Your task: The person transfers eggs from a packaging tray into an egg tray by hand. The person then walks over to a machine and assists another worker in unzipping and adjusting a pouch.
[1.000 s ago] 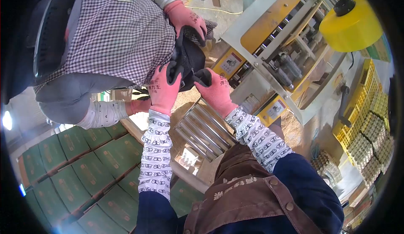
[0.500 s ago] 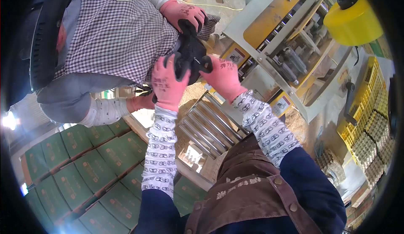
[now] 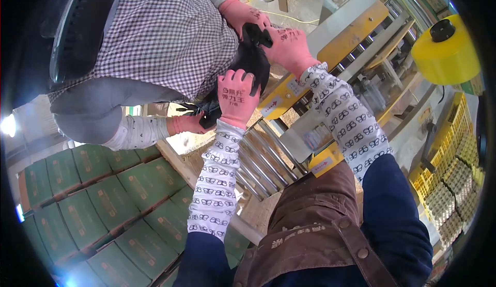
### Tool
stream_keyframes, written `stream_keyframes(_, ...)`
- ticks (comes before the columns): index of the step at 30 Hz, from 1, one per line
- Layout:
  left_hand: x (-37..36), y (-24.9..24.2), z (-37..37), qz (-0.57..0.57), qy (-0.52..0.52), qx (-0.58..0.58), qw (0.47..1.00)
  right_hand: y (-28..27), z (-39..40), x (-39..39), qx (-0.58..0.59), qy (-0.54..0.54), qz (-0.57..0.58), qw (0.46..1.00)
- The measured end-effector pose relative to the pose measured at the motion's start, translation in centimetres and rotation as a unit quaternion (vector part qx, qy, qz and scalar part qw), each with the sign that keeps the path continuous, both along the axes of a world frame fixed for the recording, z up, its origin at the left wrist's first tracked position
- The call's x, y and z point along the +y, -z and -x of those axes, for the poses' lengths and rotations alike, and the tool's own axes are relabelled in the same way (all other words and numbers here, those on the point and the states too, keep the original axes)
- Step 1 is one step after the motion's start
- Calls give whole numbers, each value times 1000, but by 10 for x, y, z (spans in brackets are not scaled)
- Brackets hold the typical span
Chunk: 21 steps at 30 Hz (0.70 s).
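Note:
A black cloth-like item (image 3: 253, 62) hangs between me and a co-worker in a checked apron (image 3: 165, 39). My left hand (image 3: 238, 95), in a pink glove with black fingertips, is curled on its lower part. My right hand (image 3: 285, 47), gloved alike, pinches its upper edge, close beside the co-worker's gloved hand (image 3: 243, 16). The co-worker's other gloved hand (image 3: 188, 124) is at the item's lower left, near black straps. Folds hide some of the fingertips.
Metal rollers (image 3: 263, 158) lie below the hands. A yellow and grey machine (image 3: 356, 34) stands at the upper right, with a yellow round container (image 3: 445, 54). Green boxes (image 3: 113, 196) fill the lower left; egg trays (image 3: 444, 204) and a yellow crate (image 3: 421, 184) are at right.
My right hand has moved up and right to the item's upper edge. My left hand has moved right, its fingers now curled. The co-worker's lower hand has come closer, and the view has shifted.

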<state>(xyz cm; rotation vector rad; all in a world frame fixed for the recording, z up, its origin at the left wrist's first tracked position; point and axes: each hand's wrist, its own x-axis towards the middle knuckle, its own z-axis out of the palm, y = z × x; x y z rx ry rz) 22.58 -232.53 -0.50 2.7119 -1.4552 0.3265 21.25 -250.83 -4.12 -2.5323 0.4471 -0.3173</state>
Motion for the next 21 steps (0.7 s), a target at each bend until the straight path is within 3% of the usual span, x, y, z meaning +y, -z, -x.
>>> stream_keyframes(3, 5, 6, 2, 16, 21, 14, 1000, 5, 13, 8, -5, 24, -41, 999)
stream_keyframes(6, 12, 9, 4, 32, 33, 15, 999, 13, 15, 13, -16, -46, -71, 996)
stream_keyframes(21, 17, 12, 1, 57, 47, 59, 996, -13, -32, 6, 60, -112, 84, 988)
